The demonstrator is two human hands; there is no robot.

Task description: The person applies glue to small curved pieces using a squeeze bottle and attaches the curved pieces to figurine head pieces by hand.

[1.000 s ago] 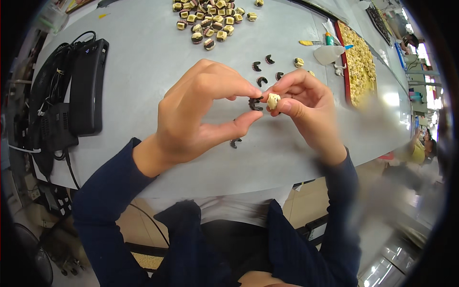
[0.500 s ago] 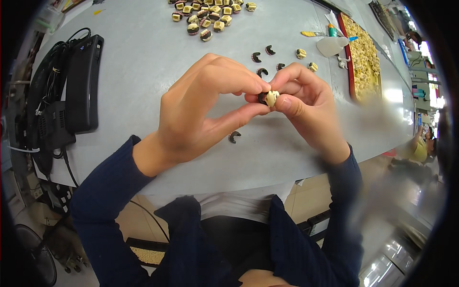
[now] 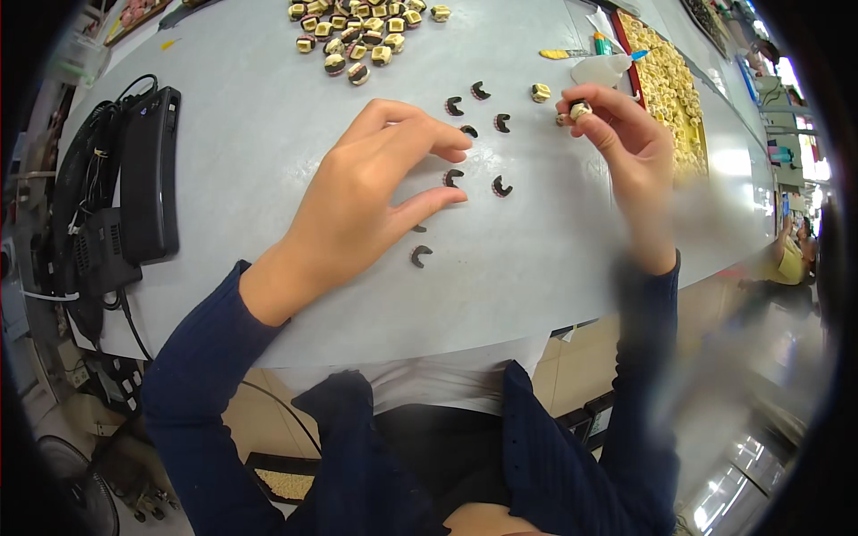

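Cream and black, 1 small block is pinched in the right hand, near a white bottle; the left hand is spread wide over the grey table, near black curved pieces.

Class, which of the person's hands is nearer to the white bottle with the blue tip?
Right. The right hand is just below the bottle in the picture; the left hand is farther off, to its lower left.
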